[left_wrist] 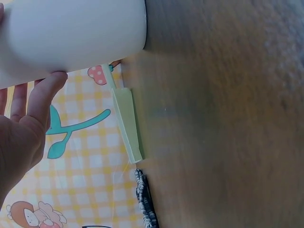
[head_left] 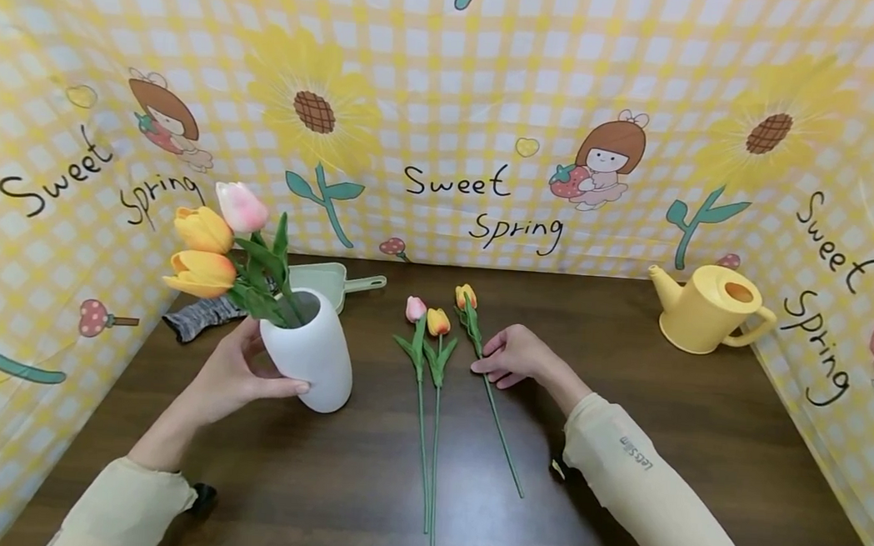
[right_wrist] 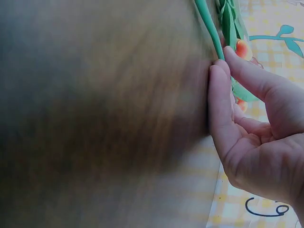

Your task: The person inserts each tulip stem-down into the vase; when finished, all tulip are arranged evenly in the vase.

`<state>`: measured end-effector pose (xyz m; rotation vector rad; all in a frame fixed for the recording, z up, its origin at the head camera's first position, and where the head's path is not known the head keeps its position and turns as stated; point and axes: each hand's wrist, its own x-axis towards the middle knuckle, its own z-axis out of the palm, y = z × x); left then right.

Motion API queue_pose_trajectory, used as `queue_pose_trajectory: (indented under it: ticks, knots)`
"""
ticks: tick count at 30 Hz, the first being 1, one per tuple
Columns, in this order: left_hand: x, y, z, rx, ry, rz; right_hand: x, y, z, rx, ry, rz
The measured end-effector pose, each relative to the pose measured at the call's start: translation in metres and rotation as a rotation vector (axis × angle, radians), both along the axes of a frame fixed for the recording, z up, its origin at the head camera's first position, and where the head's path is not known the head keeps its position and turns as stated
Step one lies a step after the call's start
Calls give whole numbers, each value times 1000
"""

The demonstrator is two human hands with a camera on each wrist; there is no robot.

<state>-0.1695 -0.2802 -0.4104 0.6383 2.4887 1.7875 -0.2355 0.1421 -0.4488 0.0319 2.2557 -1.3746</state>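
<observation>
On the dark brown wooden bench (head_left: 364, 486), the left hand (head_left: 231, 373) holds the white rounded vase (head_left: 310, 350) with three tulips, its grip curled around the side. The right hand (head_left: 516, 355) touches the green stem of a lying orange tulip (head_left: 478, 342), fingers almost straight. Farther behind stands a yellow watering can (head_left: 709, 308)

On the checked backdrop (head_left: 449, 73) behind my table I read "Sweet Spring" 3 times: left of the white vase (head_left: 310, 350), straight behind it toward the middle, and far to its right past the watering can (head_left: 708, 320). My right sleeve (head_left: 642, 478) carries small print that looks like "Let's Slim".
</observation>
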Motion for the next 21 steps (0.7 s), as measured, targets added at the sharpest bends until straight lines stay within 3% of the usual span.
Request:
queue_pose_trajectory:
  ticks: [21]
  knots:
    - [1,-1,-2,-18,6,14,-7,1,-1,-16,-57,5]
